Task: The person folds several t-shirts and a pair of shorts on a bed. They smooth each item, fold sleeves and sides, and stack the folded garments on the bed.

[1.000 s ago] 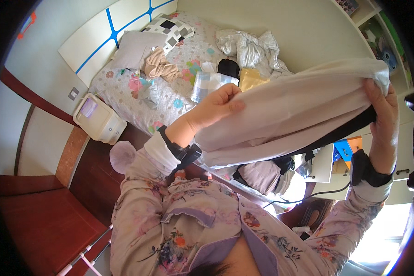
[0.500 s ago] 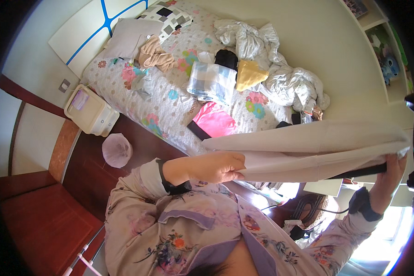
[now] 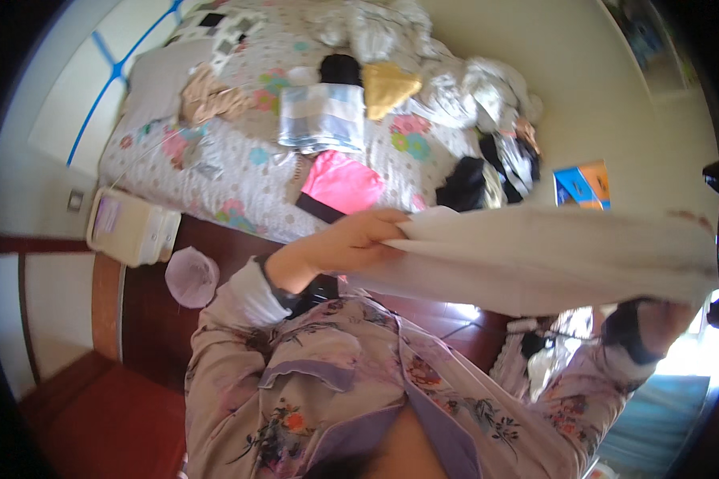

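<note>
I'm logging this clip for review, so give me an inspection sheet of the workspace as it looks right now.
Surface: bed with floral spread, floor of dark wood.
Job's things: pale cloth stretched out between both hands.
Clutter: pink garment, folded striped cloth, yellow garment, black garments, white pile.
Grippers: left hand pinches the cloth's edge; right hand mostly hidden under the cloth.
Cables: nothing seen.
Surroundings: white box and pink round thing beside the bed.
</note>
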The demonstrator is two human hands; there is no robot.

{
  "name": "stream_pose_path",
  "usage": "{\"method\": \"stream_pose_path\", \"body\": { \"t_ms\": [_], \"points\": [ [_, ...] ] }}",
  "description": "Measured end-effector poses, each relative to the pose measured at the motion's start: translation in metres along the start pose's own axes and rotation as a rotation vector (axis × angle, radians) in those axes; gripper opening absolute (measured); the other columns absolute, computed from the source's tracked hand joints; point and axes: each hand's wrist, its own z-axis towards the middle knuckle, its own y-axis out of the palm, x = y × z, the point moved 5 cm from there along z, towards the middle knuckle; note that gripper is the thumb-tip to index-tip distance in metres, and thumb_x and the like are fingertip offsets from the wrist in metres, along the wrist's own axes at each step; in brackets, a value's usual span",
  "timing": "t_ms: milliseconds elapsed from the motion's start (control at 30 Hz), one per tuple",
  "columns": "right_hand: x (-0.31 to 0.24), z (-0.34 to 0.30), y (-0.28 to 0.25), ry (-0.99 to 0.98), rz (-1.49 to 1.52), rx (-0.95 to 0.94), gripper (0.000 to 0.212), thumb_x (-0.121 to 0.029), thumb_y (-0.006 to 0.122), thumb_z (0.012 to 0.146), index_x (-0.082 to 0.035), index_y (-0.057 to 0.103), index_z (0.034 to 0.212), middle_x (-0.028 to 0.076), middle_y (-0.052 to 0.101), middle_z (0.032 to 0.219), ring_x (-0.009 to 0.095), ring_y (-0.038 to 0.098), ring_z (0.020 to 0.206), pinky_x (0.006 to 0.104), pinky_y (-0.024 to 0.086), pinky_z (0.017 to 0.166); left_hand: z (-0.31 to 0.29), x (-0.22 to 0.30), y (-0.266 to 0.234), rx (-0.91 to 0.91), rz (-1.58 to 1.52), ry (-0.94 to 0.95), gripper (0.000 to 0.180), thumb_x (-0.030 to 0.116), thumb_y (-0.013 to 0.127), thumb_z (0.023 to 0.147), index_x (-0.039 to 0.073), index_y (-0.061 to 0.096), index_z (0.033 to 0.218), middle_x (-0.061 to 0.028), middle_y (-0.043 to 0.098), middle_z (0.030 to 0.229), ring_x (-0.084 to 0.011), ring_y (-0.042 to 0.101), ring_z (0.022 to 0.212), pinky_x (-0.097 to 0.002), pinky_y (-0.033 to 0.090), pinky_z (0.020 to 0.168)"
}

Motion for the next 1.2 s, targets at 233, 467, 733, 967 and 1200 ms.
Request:
{"method": "stream_pose_path", "body": {
  "t_ms": [233,467,733,967,1200],
  "points": [
    [-0.015,0.015,0.015,0.186,-0.059,-0.200,0.024,-0.002,0.054,0.079,0.002,0.056,0.103,0.013,0.060,0.095,0.022,0.058,0.089,0.0299,0.045,0.077,-0.015,0.036,-0.060,0.270,-0.026,-0.064,0.022,0.020,0.062,0.080,0.000,0.059,0.087,-0.0048,0.052,0.094,-0.0145,0.049,0.086,-0.0259,0.039,0.074],
    [0.021,0.002,0.024,0.539,0.142,-0.087,0.039,-0.033,0.058,0.084,-0.005,0.053,0.111,0.002,0.059,0.098,0.011,0.057,0.087,0.0211,0.043,0.073,-0.015,0.085,-0.098,0.310,0.120,-0.442,0.032,0.027,0.067,0.076,0.002,0.058,0.095,-0.0033,0.051,0.093,-0.0128,0.046,0.092,-0.0246,0.035,0.083],
    [0.034,-0.022,0.001,0.570,0.121,-0.101,0.034,-0.031,0.056,0.085,-0.003,0.054,0.105,0.005,0.058,0.097,0.014,0.057,0.088,0.0238,0.044,0.073,-0.049,0.073,-0.138,0.447,-0.092,-0.392,0.039,0.022,0.069,0.076,0.002,0.050,0.104,0.0000,0.054,0.090,-0.0098,0.052,0.080,-0.0230,0.040,0.073],
    [0.014,-0.050,-0.017,0.499,0.165,-0.217,0.030,-0.029,0.055,0.085,-0.002,0.055,0.100,0.007,0.058,0.097,0.016,0.057,0.088,0.0262,0.045,0.074,-0.058,0.042,-0.046,-0.463,0.054,-0.416,0.028,0.008,0.066,0.076,-0.003,0.056,0.100,-0.0098,0.060,0.096,-0.0223,0.059,0.085,-0.0320,0.045,0.073],
    [0.015,-0.051,-0.019,0.361,0.376,-0.493,0.027,-0.027,0.054,0.086,-0.001,0.056,0.094,0.009,0.058,0.096,0.018,0.057,0.089,0.0286,0.046,0.074,-0.053,0.036,-0.001,-0.191,-0.440,-0.394,0.027,0.006,0.055,0.084,-0.003,0.053,0.109,-0.0113,0.053,0.108,-0.0185,0.049,0.100,-0.0299,0.038,0.086]
  ]
}}
